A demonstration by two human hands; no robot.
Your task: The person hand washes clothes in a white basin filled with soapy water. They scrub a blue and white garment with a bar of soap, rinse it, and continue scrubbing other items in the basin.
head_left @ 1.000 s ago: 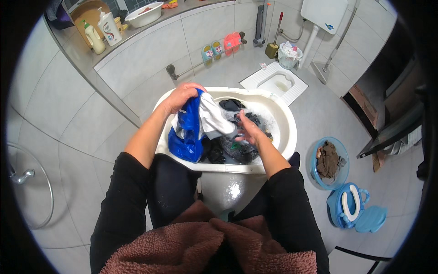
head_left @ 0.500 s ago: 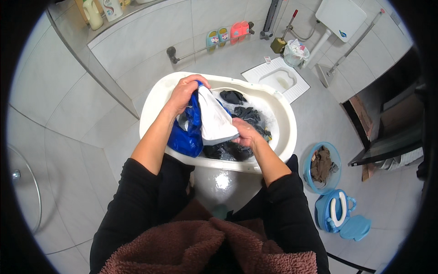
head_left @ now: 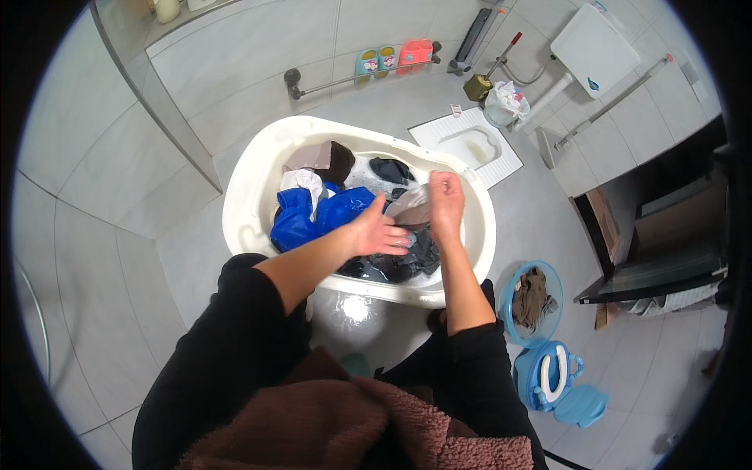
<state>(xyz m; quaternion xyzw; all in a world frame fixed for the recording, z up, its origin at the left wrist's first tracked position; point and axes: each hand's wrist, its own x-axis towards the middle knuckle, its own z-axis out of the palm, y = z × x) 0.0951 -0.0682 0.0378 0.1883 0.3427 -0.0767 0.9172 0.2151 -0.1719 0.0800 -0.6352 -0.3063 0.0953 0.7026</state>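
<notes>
A white plastic tub (head_left: 235,207) holds soapy water and several wet garments. At its right side, the curled fingers of my right hand (head_left: 446,205) hold up one end of a pale grey-brown garment (head_left: 411,207). My left hand (head_left: 376,233) hovers over the laundry with its fingers spread and nothing in them. Beside it lies a shiny blue garment (head_left: 341,207) with a white part (head_left: 301,183). Dark wet clothes (head_left: 419,254) soak below my hands, and another dark piece (head_left: 392,170) floats in suds behind. A grey-and-black cloth (head_left: 321,159) rests at the tub's far left.
To the right stand a blue basin (head_left: 558,294) with brown clothes and a blue child's potty (head_left: 540,376). Behind the tub are a squat toilet (head_left: 501,160), a bin (head_left: 505,106) and a wall rail (head_left: 345,84) with slippers. A brown towel (head_left: 313,415) hangs before me.
My left hand has let go of the blue-and-white garment, which now lies in the tub's left part. My right hand has risen and holds a grey-brown garment. The view has shifted slightly.
</notes>
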